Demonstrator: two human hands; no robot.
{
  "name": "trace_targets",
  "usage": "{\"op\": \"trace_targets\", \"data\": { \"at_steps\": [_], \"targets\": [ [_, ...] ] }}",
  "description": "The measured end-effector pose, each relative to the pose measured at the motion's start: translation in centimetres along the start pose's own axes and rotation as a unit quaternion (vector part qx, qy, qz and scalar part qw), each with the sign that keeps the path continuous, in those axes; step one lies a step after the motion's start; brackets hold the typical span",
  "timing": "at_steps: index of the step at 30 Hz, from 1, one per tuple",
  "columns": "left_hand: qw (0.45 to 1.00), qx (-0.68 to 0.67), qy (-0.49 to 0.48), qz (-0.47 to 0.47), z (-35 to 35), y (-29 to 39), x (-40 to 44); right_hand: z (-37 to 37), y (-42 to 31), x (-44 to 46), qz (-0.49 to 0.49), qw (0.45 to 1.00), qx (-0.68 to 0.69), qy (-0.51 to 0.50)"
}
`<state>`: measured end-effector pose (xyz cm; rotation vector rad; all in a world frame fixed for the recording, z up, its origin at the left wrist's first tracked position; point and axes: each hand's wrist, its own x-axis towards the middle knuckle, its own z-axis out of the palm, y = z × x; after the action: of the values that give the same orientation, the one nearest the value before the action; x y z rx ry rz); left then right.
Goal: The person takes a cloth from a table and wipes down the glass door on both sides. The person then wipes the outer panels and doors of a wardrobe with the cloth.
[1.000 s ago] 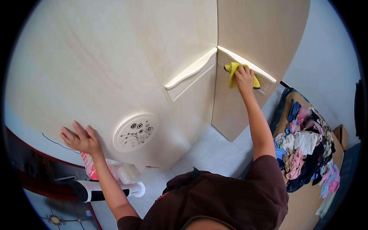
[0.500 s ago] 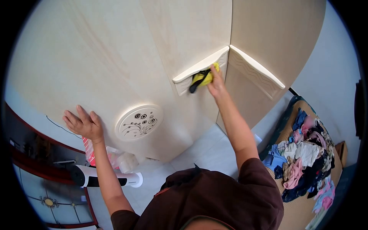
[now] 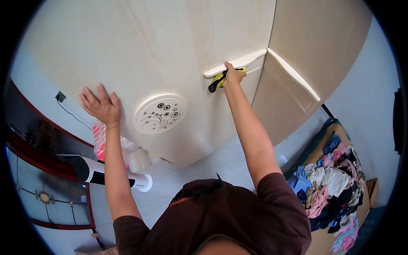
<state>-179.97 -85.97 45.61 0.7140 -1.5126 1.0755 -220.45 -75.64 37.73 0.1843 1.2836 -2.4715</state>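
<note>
We note right hand (image 3: 234, 75), gripping yellow cloth (image 3: 219, 79), at slanting ledge (image 3: 248, 58); left hand (image 3: 102, 107), splayed, well left of it.

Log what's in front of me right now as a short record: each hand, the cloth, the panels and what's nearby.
Left hand: open, fingers spread against left panel
Right hand: gripping yellow-and-black cloth
Cloth position: at left carved trim, below its raised edge
Right carved trim: on right panel, untouched by either hand
Round plaque: between the arms, black floral-and-circle design
Nearby: clothes pile, to the right
</note>
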Motion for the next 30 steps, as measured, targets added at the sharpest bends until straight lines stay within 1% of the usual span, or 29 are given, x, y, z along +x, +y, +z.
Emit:
{"op": "trace_targets", "data": {
  "at_steps": [5,9,10,12,13,14,15,16,18,19,20,21,23,25,28,30],
  "targets": [
    [1.000,0.007,-0.015,-0.004,-0.2,-0.1,-0.1,0.4,0.1,0.1,-0.052,0.998,0.001,0.031],
    [1.000,-0.016,-0.012,-0.001,-0.2,-0.6,-0.1,-0.2,0.1,0.1,-0.045,0.999,0.026,0.005],
    [1.000,-0.019,-0.016,-0.002,-0.1,-0.6,0.1,-0.2,0.1,0.1,-0.047,0.999,0.017,0.012],
    [0.999,-0.028,-0.030,-0.006,-0.5,-0.5,0.0,-0.6,0.3,0.2,-0.059,0.998,0.024,0.001],
    [0.998,-0.032,-0.052,-0.012,-0.9,-0.7,-0.4,-0.8,0.4,0.6,-0.068,0.997,0.029,-0.004],
    [0.997,-0.036,-0.072,-0.019,-1.2,-0.8,-0.8,-1.3,0.5,1.3,-0.070,0.995,0.027,-0.070],
    [0.995,-0.040,-0.094,-0.024,-1.5,-1.0,-1.2,-1.5,0.8,2.1,-0.068,0.995,0.024,-0.066],
    [0.994,-0.051,-0.095,-0.036,-1.8,-0.3,-1.5,-1.9,0.7,1.9,-0.064,0.996,0.019,-0.060],
    [0.986,-0.144,-0.081,-0.006,-1.7,2.3,-2.5,-2.5,0.6,1.6,-0.060,0.997,0.010,-0.039],
    [0.979,-0.189,-0.073,0.006,-1.6,4.0,-3.1,-3.1,0.7,1.8,-0.065,0.996,0.014,-0.058],
    [0.968,-0.224,-0.107,0.030,-1.6,6.2,-3.6,-3.7,0.6,2.1,-0.072,0.994,0.020,-0.078],
    [0.955,-0.259,-0.138,0.054,-1.6,8.5,-3.7,-4.2,0.5,2.4,-0.081,0.991,0.027,-0.099],
    [0.883,-0.417,-0.197,0.083,-1.4,12.5,-2.6,-5.1,-0.8,1.6,-0.071,0.993,0.010,-0.097],
    [0.814,-0.535,-0.220,0.054,-0.9,16.3,-1.5,-6.8,-1.4,2.0,-0.056,0.989,0.003,-0.134],
    [0.715,-0.638,-0.286,0.001,0.2,21.1,0.3,-8.2,-3.1,1.3,-0.033,0.988,-0.033,-0.147],
    [0.642,-0.700,-0.312,-0.017,1.3,24.8,-0.5,-9.3,-3.3,2.2,-0.018,0.984,-0.029,-0.173]
  ]
}}
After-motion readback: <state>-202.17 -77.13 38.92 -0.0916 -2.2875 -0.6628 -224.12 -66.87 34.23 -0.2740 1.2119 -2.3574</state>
